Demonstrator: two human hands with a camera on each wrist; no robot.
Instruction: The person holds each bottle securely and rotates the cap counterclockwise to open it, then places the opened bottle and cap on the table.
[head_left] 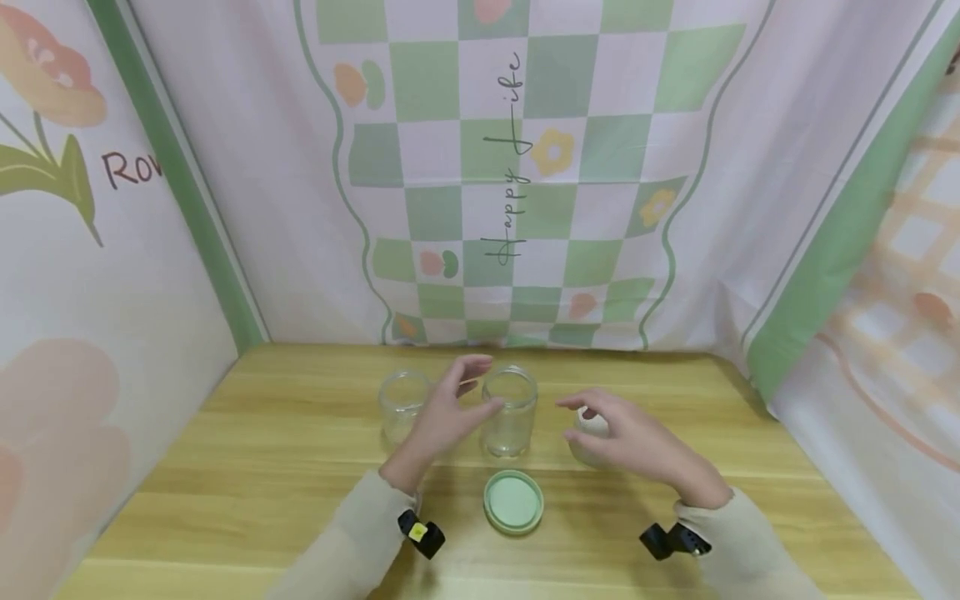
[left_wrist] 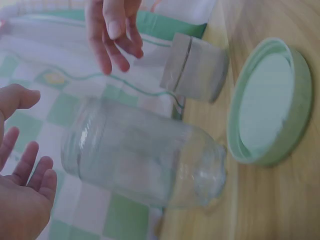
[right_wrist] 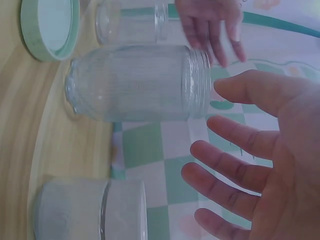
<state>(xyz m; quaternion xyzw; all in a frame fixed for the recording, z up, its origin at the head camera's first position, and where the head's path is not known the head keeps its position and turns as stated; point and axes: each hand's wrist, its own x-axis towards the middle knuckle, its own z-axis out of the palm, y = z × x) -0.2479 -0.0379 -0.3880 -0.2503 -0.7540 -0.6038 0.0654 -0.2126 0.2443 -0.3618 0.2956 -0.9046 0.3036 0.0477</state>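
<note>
A tall clear glass jar [head_left: 510, 425] without a lid stands upright on the table. My left hand [head_left: 444, 417] hovers at its left side, fingers spread and thumb overlapping the jar in the head view; the left wrist view shows a gap between hand and glass. To the right of the jar, my right hand [head_left: 633, 437] hangs in the air with fingers apart, holding nothing. It partly hides a short jar [head_left: 588, 423] with a pale lid, better seen in the right wrist view. A green round lid [head_left: 513, 502] lies in front of the tall jar.
Another clear glass jar [head_left: 399, 404] stands left of the tall one, partly behind my left forearm. The wooden table [head_left: 247, 467] meets a checked fabric backdrop [head_left: 502, 200] at its far edge. Printed fabric hangs on both sides.
</note>
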